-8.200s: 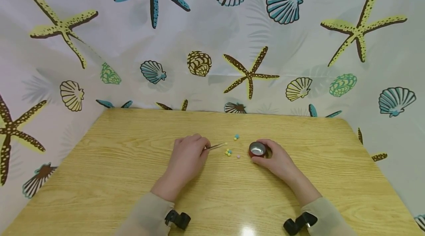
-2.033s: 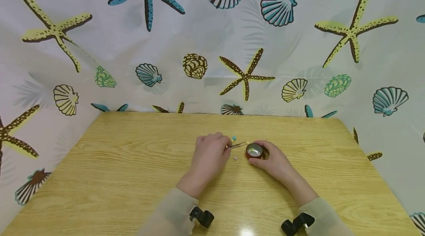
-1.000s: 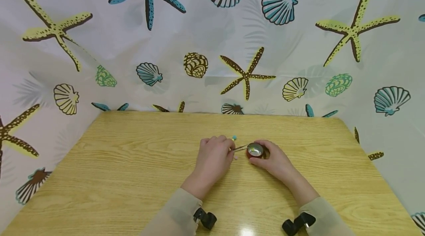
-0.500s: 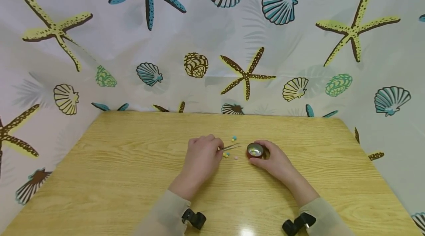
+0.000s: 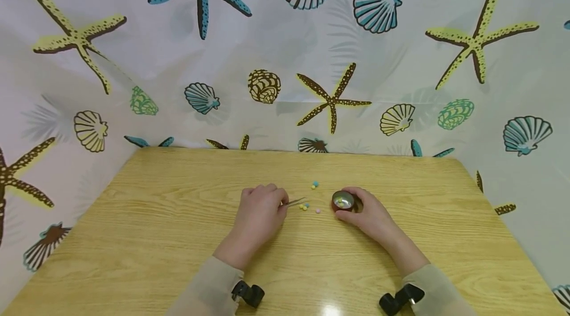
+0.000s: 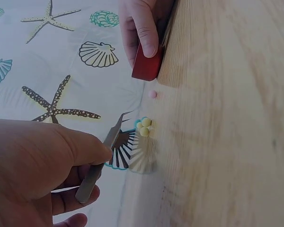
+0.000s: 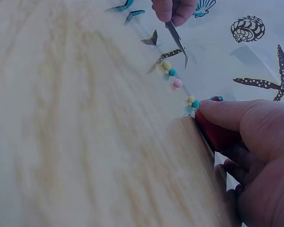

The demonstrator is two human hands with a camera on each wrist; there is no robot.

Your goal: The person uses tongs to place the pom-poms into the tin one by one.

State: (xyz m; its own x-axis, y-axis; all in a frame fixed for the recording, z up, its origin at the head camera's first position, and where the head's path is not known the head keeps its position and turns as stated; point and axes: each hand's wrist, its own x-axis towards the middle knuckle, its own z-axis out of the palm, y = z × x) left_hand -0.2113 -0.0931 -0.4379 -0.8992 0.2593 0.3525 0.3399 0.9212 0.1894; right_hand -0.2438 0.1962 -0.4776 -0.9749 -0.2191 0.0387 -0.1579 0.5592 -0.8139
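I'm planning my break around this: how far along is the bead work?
Looks done: some yellowish beads lie inside the red cup, too small to count.
In hand: the left hand holds tweezers, apparently empty, near a yellow-and-blue cluster; the right hand holds the cup.
Remaining, presumably: that cluster, a pink bead and a blue-and-yellow pair on the table.

Pale beige sleeves (image 5: 206, 286) carry black wrist cameras (image 5: 256, 296).
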